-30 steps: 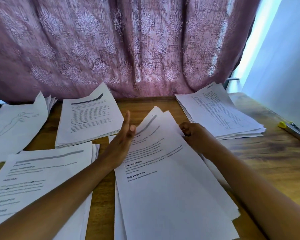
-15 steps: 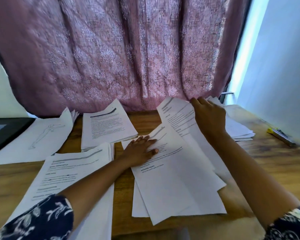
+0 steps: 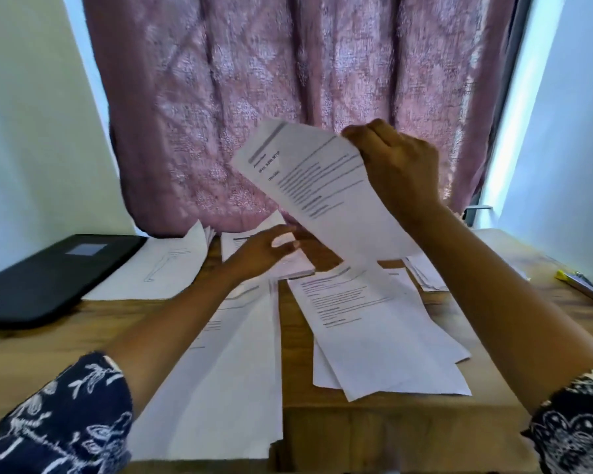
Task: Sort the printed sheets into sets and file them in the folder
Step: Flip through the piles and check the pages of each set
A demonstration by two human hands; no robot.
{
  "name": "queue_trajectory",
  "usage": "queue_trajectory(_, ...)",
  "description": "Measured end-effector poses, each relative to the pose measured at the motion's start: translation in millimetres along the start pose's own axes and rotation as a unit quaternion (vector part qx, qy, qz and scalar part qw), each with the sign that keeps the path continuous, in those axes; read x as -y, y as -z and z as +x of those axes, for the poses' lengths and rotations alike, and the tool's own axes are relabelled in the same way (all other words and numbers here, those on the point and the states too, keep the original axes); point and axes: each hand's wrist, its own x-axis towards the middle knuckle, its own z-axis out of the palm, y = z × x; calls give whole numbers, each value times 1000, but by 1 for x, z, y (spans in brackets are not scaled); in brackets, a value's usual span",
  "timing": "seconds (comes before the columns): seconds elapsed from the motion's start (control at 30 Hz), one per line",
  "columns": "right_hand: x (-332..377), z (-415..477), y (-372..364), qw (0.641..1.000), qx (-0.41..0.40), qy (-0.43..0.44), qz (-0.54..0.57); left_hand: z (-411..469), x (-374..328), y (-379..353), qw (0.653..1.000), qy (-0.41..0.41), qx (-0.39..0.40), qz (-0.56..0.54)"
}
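Wooden table (image 3: 374, 429) before pink curtain (image 3: 288, 80), paper piles (image 3: 384, 336) across it.
Right hand (image 3: 401, 165) pinching one sheet (image 3: 322, 200) by its edge, lifted above mid-table. Left hand (image 3: 261, 251) held flat, fingers straight, gripping nothing, over pile (image 3: 300, 266) near back edge. Folder (image 3: 48, 271) lying at left edge. Two more piles toward front edge.

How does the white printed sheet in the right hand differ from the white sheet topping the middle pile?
The held sheet hangs in the air, gripped by the right hand; the pile's top sheet lies on the wooden table. The held sheet bends; the pile's top sheet lies flat. Both show black text.
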Motion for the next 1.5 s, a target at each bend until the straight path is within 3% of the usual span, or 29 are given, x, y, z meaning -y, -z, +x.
queue_trajectory(0.07, 9, 8, -7, 993, 35, -105, 39, -25, 6, 25, 998, 0, -26, -49)
queue_trajectory(0.17, 14, -7, -28, 953, 168, -230, 102, -77, 19, 51, 998, 16, 2, -53)
queue_trajectory(0.27, 25, -45, -39, 909, 268, -297, 116, -138, 27, 62, 999, 4, 31, 43)
queue_trajectory(0.33, 35, -73, -36, 876, 315, -340, 132, -178, 36, 63, 987, -6, 100, 122)
queue_trajectory(0.47, 52, -120, -20, 834, 346, -404, 146, -236, 63, 54, 920, -85, 240, 299)
queue_trajectory(0.57, 62, -139, -8, 814, 350, -442, 138, -254, 74, 40, 892, -124, 229, 369)
queue_trajectory(0.7, 64, -151, 3, 802, 359, -466, 105, -265, 89, 28, 881, -199, 150, 403)
queue_trajectory(0.77, 61, -153, 12, 802, 367, -464, 80, -265, 94, 30, 897, -208, 88, 381)
queue_trajectory(0.93, 53, -152, 29, 811, 367, -454, 36, -264, 86, 47, 992, -37, -19, 119)
queue_trajectory(1.0, 60, -149, 28, 813, 370, -448, 41, -265, 76, 50, 996, -9, -90, 27)
queue_trajectory(1.07, 75, -144, 19, 807, 379, -448, 69, -261, 69, 49, 992, 17, -129, 4)
queue_trajectory(1.13, 97, -140, 3, 789, 395, -457, 115, -258, 65, 45, 991, 39, -124, 16)
queue_trajectory(1.23, 137, -133, -23, 749, 402, -489, 195, -253, 59, 35, 995, -10, -83, 48)
queue_trajectory(1.33, 169, -125, -40, 697, 402, -535, 260, -245, 53, 24, 974, -93, 12, 204)
queue_trajectory(1.4, 182, -123, -45, 670, 399, -558, 284, -244, 57, 24, 961, -64, 106, 245)
queue_trajectory(1.43, 185, -122, -45, 663, 397, -565, 289, -242, 63, 27, 965, -28, 139, 220)
queue_trajectory(1.5, 187, -123, -45, 665, 395, -562, 293, -237, 73, 37, 987, 62, 138, 55)
